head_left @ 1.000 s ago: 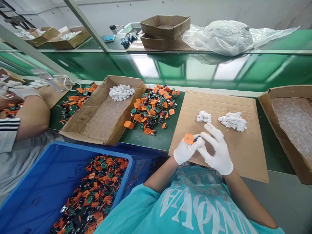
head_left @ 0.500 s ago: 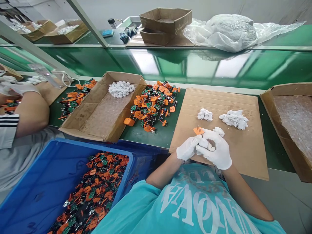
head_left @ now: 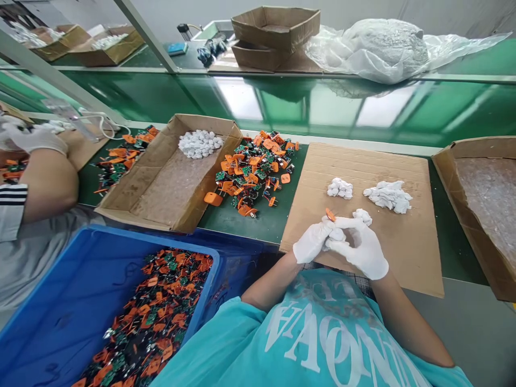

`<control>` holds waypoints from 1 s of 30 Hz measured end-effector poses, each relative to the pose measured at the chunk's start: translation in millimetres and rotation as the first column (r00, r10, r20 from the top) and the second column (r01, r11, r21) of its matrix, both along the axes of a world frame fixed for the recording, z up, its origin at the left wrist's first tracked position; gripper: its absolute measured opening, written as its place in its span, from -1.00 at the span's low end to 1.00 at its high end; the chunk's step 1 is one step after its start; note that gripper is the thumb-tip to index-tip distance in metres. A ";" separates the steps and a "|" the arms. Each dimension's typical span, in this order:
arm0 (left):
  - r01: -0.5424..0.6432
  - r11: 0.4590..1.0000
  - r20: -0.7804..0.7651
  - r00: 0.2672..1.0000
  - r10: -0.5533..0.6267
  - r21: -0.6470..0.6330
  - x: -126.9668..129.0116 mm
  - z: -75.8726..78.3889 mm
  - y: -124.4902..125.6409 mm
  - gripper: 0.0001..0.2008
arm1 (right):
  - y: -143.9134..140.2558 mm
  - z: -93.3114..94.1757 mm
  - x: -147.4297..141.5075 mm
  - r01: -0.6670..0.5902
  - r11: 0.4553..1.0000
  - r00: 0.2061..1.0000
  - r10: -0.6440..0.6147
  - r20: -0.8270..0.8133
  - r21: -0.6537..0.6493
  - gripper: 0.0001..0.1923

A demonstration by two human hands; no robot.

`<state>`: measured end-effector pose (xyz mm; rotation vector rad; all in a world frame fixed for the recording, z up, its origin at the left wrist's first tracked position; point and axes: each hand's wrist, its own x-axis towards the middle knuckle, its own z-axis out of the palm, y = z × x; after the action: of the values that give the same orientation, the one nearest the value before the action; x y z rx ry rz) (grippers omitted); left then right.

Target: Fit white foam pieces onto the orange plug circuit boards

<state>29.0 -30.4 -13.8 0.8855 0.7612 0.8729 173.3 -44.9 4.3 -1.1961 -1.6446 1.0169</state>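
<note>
My left hand (head_left: 312, 243), in a white glove, pinches an orange plug (head_left: 330, 214) that now shows nearly edge-on. My right hand (head_left: 360, 247), gloved too, meets it with thumb and fingers closed around a white putty-like lump (head_left: 337, 235); the fingers hide where lump and plug meet. Just beyond my right fingers a small white lump (head_left: 363, 216) rests on the cardboard sheet (head_left: 411, 252). Farther back on the sheet lie a cluster of small white balls (head_left: 339, 188) and a larger heap of white pieces (head_left: 387, 196).
Left of the sheet is a pile of orange plugs with circuit boards (head_left: 253, 172). Beyond it stands a cardboard box (head_left: 161, 183) holding white balls (head_left: 200, 144). A blue bin (head_left: 52, 301) contains more plugs. Another box (head_left: 475, 226) is at right. A co-worker's gloved hand (head_left: 40, 140) shows at left.
The orange plug has turned from showing its face and prongs to nearly edge-on. My right hand has shifted slightly right. The co-worker's hands have moved a little.
</note>
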 end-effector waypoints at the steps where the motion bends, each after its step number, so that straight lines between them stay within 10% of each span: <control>1: 0.006 1.000 0.037 0.999 -0.006 0.005 0.6 -3.9 0.2 -0.30 | -0.2 -0.2 -1.4 0.031 1.000 0.999 -0.031 -0.027 -0.004 -0.62; 13: 0.036 0.999 -0.082 0.996 -0.037 -0.011 2.9 0.5 -0.2 -0.28 | 5.4 20.8 -7.9 0.112 0.994 0.990 -0.113 -0.084 -0.010 -0.71; 23: -0.069 0.997 -0.176 0.982 0.073 0.029 0.3 -4.6 1.7 -0.25 | 7.5 2.5 9.7 -0.071 0.941 0.925 -0.062 0.375 0.331 -0.70; 30: 0.048 0.999 -0.038 0.998 -0.047 0.019 -2.9 -4.6 1.7 -0.25 | 4.8 13.1 1.9 -0.067 0.962 0.985 0.022 0.170 0.266 -0.73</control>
<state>26.1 -28.7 -18.4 0.9363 0.7618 0.8255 175.2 -40.1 17.5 -1.0857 -1.8798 0.7047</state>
